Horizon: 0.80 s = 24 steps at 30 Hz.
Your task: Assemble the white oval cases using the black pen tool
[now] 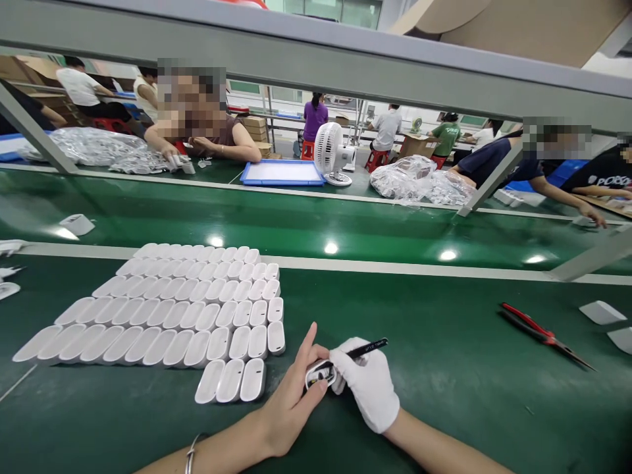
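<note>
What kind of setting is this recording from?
Most likely a factory assembly line. A long green conveyor belt runs between seated workers, rows of identical white plastic shells lie on the bench, and the left hand holds one shell while the gloved right hand works it with a black tool.

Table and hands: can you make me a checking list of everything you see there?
Surface: green table, with a shiny green belt behind it.
Job's things: small white case held between both hands; black pen in the gloved hand; rows of white cases lying side by side at left.
Clutter: red-handled pliers; loose white parts at right.
Fingers: left hand bare, holding the case; right hand in a white glove, gripping the pen.
Cables: nothing seen.
Surroundings: grey frame bar, white fan, blue tray, other people working.
</note>
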Each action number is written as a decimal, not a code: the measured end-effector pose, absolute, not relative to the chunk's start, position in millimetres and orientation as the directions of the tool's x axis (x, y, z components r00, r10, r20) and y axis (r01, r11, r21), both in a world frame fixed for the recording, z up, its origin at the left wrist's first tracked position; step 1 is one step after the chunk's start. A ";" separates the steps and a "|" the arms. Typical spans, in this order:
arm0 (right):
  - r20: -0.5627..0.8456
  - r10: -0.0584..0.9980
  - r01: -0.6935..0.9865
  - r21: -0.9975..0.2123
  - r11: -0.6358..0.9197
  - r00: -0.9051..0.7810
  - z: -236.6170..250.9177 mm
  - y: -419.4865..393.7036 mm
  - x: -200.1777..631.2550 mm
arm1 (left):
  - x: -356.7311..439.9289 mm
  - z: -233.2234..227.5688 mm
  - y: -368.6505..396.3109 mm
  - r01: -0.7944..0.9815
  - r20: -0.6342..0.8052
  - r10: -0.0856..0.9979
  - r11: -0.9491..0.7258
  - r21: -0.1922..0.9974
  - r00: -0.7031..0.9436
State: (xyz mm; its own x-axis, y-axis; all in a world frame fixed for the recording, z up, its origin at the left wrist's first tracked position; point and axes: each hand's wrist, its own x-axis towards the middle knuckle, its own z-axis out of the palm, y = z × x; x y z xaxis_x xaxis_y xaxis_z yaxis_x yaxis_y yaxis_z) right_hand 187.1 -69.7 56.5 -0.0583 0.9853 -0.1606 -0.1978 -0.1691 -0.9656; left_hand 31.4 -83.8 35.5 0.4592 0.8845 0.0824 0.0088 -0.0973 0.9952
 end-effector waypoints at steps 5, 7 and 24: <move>-0.142 0.975 -0.209 -0.972 -0.105 0.169 62.0 -39.6 223.2 | 32.4 41.4 -78.6 -0.076 0.145 0.903 -0.125 0.989 0.405; -0.126 0.976 0.159 -0.975 -0.155 0.180 58.1 -25.2 238.8 | 33.8 40.6 -77.1 -0.077 0.115 0.905 -0.092 0.993 0.410; 0.165 0.818 0.369 -0.831 0.416 -0.550 69.9 -24.4 203.3 | 40.3 22.8 -70.1 -0.244 0.131 0.969 -0.078 0.967 0.209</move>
